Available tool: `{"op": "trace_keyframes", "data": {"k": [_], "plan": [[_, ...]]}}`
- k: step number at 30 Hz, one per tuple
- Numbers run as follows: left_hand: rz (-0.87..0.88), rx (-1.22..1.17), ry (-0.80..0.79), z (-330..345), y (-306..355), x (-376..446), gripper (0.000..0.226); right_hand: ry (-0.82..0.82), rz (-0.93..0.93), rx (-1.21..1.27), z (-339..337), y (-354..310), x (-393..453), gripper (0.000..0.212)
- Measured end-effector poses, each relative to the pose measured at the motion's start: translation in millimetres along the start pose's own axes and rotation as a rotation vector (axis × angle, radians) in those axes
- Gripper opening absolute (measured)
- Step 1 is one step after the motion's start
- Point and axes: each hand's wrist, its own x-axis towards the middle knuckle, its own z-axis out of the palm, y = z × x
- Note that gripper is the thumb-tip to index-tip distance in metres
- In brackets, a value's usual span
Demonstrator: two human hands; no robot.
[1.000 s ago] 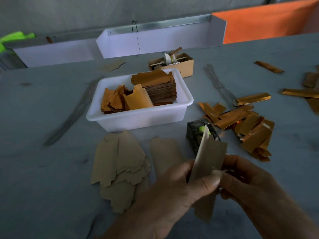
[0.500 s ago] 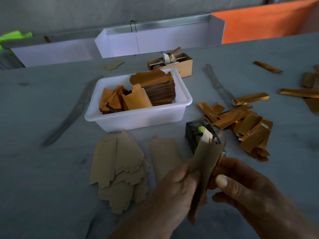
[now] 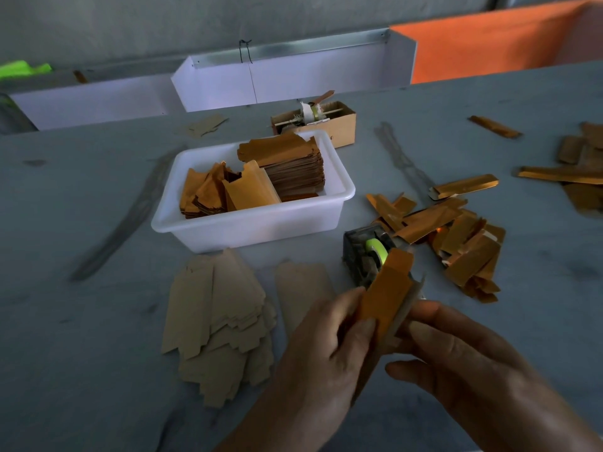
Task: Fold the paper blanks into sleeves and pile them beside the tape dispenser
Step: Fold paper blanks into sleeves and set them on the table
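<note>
Head view: the grey table [image 3: 98, 321] spreads under everything, largest of all, running well beyond the fingers on every side. Beyond the fingertips and to their left stands the white tub [image 3: 257, 226], holding a tall stack and some loose orange-faced blanks. Just left of the left hand lies a fanned heap of flat blanks [image 3: 218, 324], their dull brown side up, with a single blank [image 3: 303, 288] between that heap and the left fingers. Beyond and to the right of the right fingers sits the pile of folded sleeves [image 3: 456, 243], shiny orange, touching the far side of the tape dispenser [image 3: 365, 256], which stands directly beyond the fingertips with its green roll showing. Farther off, past the tub, is a small cardboard box [image 3: 323, 123]. The left hand [image 3: 323, 353] has its thumb and fingers curled round the part-folded blank [image 3: 386, 298], which is held up tilted over the near edge of the dispenser, orange side toward the camera. The right hand [image 3: 463, 360] pinches the blank's right edge, thumb on top and fingers bent underneath.
</note>
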Motion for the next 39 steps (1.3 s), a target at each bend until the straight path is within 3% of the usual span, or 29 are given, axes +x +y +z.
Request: {"op": "trace_keyframes", "data": {"k": [2,7,11,16,19,28,32,39], "plan": [[-0.057,-0.109,-0.033,-2,1,0,0.021,0.029,0.006,0.029,-2,1,0,0.074],[-0.111,-0.214,-0.053,-2,6,-2,0.038,0.108,0.030,-0.076,-1,5,5,0.068],[-0.153,-0.259,-0.068,-3,12,-3,0.022,0.173,-0.013,-0.166,0,4,6,0.023],[-0.092,-0.241,-0.142,-4,19,-3,0.026,0.295,-0.101,-0.287,3,4,7,0.015],[-0.154,-0.317,-0.235,-6,22,-6,0.013,0.339,-0.136,-0.339,5,4,6,0.016],[-0.120,-0.216,-0.154,-4,26,-9,0.011,0.324,-0.141,-0.438,9,0,6,0.029],[-0.178,-0.310,-0.175,-3,24,-8,0.001,0.315,-0.140,-0.431,9,-1,6,0.024],[-0.283,-0.425,-0.244,1,16,-3,0.014,0.327,-0.149,-0.473,6,-1,7,0.030]]}}
